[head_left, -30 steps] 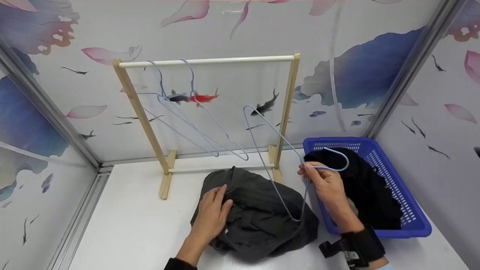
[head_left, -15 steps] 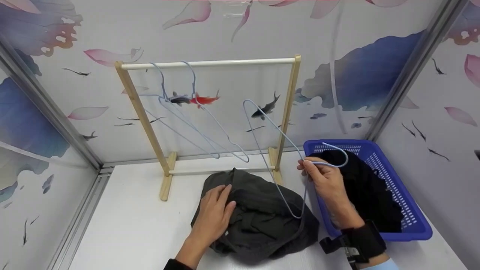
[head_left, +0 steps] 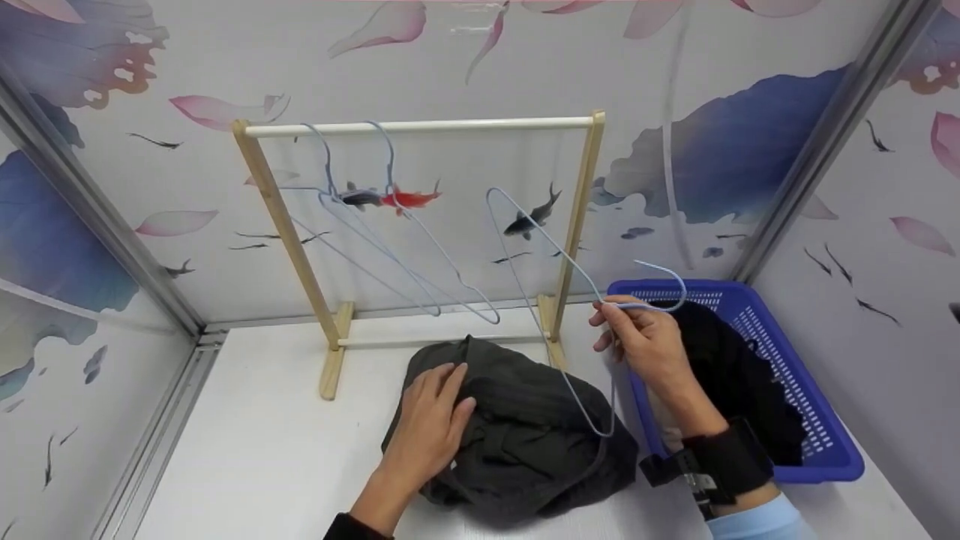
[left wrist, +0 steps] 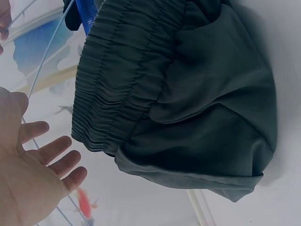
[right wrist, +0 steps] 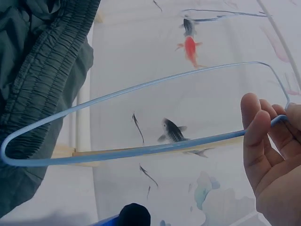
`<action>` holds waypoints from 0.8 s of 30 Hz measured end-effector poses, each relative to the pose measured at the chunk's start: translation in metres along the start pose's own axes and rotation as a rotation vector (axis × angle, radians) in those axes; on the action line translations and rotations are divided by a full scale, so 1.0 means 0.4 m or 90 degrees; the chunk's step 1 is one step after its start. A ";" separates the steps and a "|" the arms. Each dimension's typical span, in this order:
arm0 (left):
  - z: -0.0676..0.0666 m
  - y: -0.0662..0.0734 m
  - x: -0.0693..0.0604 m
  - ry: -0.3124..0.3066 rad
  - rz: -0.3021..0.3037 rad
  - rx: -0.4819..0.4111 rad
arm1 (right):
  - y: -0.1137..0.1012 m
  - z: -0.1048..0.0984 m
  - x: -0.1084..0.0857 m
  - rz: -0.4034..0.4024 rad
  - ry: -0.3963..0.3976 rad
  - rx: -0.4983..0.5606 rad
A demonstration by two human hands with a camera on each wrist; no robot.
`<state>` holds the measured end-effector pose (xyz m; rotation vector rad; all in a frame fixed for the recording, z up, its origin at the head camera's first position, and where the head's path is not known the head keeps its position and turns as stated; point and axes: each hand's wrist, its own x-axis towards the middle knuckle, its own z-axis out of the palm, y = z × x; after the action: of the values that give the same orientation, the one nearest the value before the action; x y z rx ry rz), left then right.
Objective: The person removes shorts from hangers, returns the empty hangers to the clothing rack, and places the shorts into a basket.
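Note:
A pair of dark grey-green bottoms (head_left: 525, 427) with a gathered elastic waistband (left wrist: 117, 89) lies bunched on the white table. My left hand (head_left: 427, 427) is over its left side in the head view, fingers loosely extended. From the left wrist, that hand (left wrist: 37, 169) shows its palm and holds nothing. To the right, my right hand (head_left: 649, 341) pinches a light blue wire hanger (right wrist: 155, 148) just below its hook. The hanger tilts, its hook pointing right and one corner hanging in front of the garment. Part of its neck is hidden behind the fingers.
Behind the garment stands a wooden rack with a white rail (head_left: 480, 124); two blue hangers (head_left: 390, 161) hang near its left end. A blue basket (head_left: 832, 450) holding black clothing (head_left: 739, 382) stands at right. Printed walls enclose the table.
My right hand has risen slightly with the hanger, and the hook has swung up and a little left. The left hand has shifted slightly right; the garment stays put.

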<state>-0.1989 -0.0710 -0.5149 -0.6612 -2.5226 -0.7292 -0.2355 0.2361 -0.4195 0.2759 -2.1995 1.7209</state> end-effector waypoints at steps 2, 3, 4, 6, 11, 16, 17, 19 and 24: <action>-0.002 0.000 0.001 0.001 0.001 0.001 | -0.005 -0.001 0.009 0.000 -0.009 -0.017; -0.003 0.001 0.002 0.001 0.001 0.001 | -0.007 -0.002 0.013 0.000 -0.013 -0.023; -0.003 0.001 0.002 0.001 0.001 0.002 | -0.008 -0.003 0.016 0.001 -0.017 -0.031; -0.003 0.001 0.001 0.002 0.002 0.002 | -0.009 -0.004 0.020 0.001 -0.023 -0.045; -0.003 0.004 -0.005 0.017 0.009 0.006 | -0.007 -0.004 0.021 0.000 -0.029 -0.066; -0.006 0.007 -0.006 0.029 0.016 0.019 | -0.014 0.002 0.022 -0.004 -0.034 -0.075; -0.007 0.008 -0.006 0.030 0.017 0.019 | -0.015 0.003 0.023 -0.007 -0.036 -0.076; -0.008 0.009 -0.004 0.033 0.019 0.021 | -0.020 0.005 0.026 -0.013 -0.040 -0.078; -0.012 0.012 0.001 0.036 0.026 0.038 | -0.029 0.006 0.040 -0.022 -0.049 -0.109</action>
<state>-0.1954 -0.0699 -0.5092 -0.6617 -2.4621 -0.6469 -0.2467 0.2318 -0.4033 0.3395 -2.3654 1.5166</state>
